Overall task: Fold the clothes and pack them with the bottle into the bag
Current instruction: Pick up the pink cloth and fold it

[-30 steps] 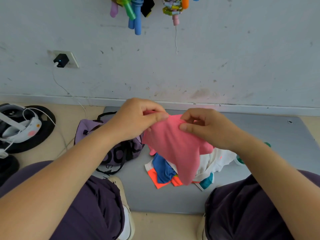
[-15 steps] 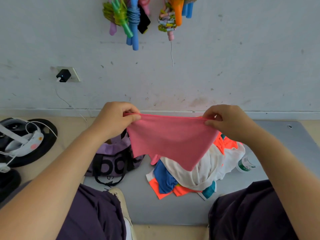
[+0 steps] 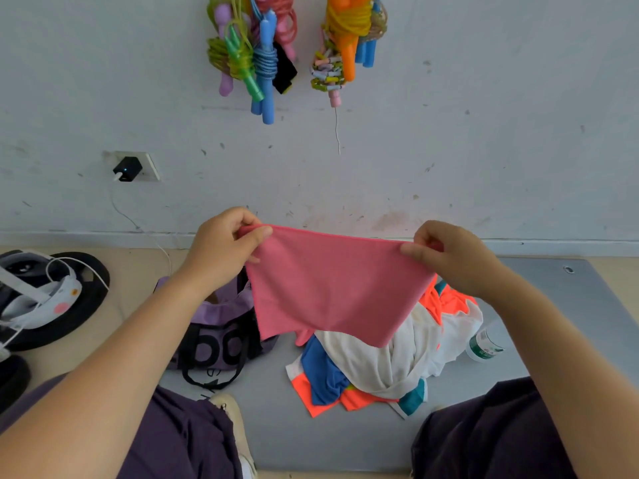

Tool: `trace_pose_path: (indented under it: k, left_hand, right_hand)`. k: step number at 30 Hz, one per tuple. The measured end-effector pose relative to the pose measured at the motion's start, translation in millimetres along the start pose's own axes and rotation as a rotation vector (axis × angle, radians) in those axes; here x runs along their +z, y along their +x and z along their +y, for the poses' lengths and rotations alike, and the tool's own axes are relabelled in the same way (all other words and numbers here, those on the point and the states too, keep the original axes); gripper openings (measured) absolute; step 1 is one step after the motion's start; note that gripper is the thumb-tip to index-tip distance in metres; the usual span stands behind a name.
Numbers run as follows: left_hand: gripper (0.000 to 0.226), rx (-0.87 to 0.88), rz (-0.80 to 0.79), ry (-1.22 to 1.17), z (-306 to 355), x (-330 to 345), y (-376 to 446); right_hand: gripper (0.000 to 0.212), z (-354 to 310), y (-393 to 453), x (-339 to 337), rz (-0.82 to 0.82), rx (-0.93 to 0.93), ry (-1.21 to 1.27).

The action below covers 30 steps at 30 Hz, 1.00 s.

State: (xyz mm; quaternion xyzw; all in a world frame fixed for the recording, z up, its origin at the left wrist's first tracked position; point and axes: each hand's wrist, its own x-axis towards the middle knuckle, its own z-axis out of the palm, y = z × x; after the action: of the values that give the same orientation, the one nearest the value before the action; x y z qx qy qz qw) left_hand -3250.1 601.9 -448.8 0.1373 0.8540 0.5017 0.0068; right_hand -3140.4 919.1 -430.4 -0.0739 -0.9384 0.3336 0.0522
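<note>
Nearest: person's knees in dark trousers, w/ a grey mat [image 3: 570, 305] between them. On the mat, a heap of unfolded clothes [image 3: 390, 368], white, blue & orange, not yet dealt with. Bottle [image 3: 484, 344] lies just beside the heap's right edge; purple bag [image 3: 214, 340] sits left of it, partly under the left forearm.

Above the heap, left hand [image 3: 221, 250] & right hand [image 3: 449, 257] each pinch a top corner of a pink cloth [image 3: 332, 288], pulled taut, prob. to square it before folding. The hanging cloth hides part of the heap & bag mouth.

Further left: a headset [image 3: 38, 292] on the floor. On the wall, a charger [image 3: 127, 168] & skipping ropes [image 3: 256, 53].
</note>
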Motion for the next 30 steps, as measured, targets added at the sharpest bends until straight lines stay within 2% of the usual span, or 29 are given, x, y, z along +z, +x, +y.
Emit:
trace_pose_path:
  k: [3,5,8,11,14,16,19,21,23,27,30]
  left_hand:
    - [0.018,-0.062,-0.009,-0.118,4.6,-1.8,-0.9]
    - [0.021,-0.092,0.040,-0.167,6.4,-4.6,-0.3]
    - [0.021,-0.160,0.133,-0.300,8.2,-7.6,0.4]
    - [0.007,-0.254,0.109,-0.509,10.0,-8.6,0.8]
    - [0.004,-0.287,0.067,-0.575,12.4,-6.5,-0.8]
    - [0.004,-0.275,0.018,-0.532,16.7,-1.1,-6.2]
    - [0.005,-0.225,-0.092,-0.456,26.9,13.9,-19.5]
    - [0.010,-0.213,-0.127,-0.471,34.5,25.1,-28.3]
    - [0.006,-0.219,-0.186,-0.537,41.0,33.2,-35.8]
    - [0.026,-0.242,-0.364,-0.640,45.5,40.5,-44.7]
    - [0.036,-0.257,-0.427,-0.646,46.7,41.1,-47.4]
  right_hand:
    - [0.038,-2.1,-3.4,-0.3,-0.036,0.037,0.121]
    - [0.039,-4.2,-4.6,-2.2,-0.021,0.052,0.228]
    - [0.028,-5.7,-4.5,-5.3,0.000,0.072,0.362]
    - [0.019,-8.2,-6.1,-5.0,-0.021,0.095,0.362]
    - [0.019,-18.3,-11.9,0.3,-0.063,0.126,0.395]
    - [0.012,-31.0,-19.0,5.4,-0.148,0.096,0.481]
    - [0.009,-53.4,-32.9,14.8,-0.405,0.008,0.658]
    - [0.013,-65.3,-39.7,21.5,-0.554,-0.012,0.747]
    - [0.020,-72.0,-43.5,28.0,-0.618,-0.025,0.790]
    - [0.015,-75.5,-44.4,32.7,-0.481,-0.032,0.760]
    - [0.007,-74.5,-44.0,31.9,-0.340,-0.076,0.574]
